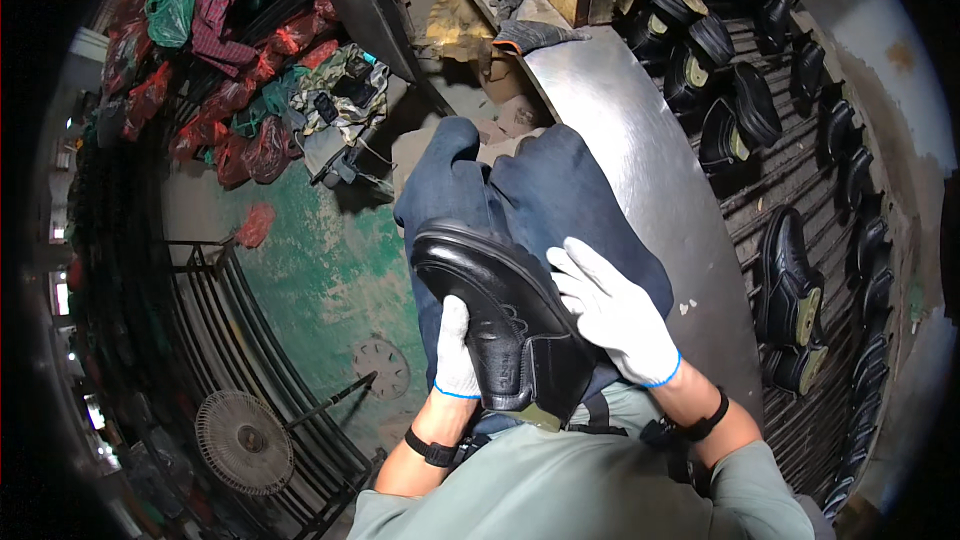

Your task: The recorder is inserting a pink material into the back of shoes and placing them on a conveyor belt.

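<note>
A glossy black leather shoe (500, 305) rests on my lap over my dark blue trousers (530, 190), toe pointing away from me and heel near my waist. In a white glove, my left hand (456, 350) grips the shoe's left side near the heel. My right hand (615, 312), also white-gloved, lies with fingers spread against the shoe's right side and on my thigh. Both wrists carry black bands.
A curved metal counter (650, 170) runs along my right. Beyond it a slatted conveyor (790, 180) carries several black shoes. On the green floor (320, 260) to my left are a metal rack (230, 320), a fan (243, 442) and red bags (240, 130).
</note>
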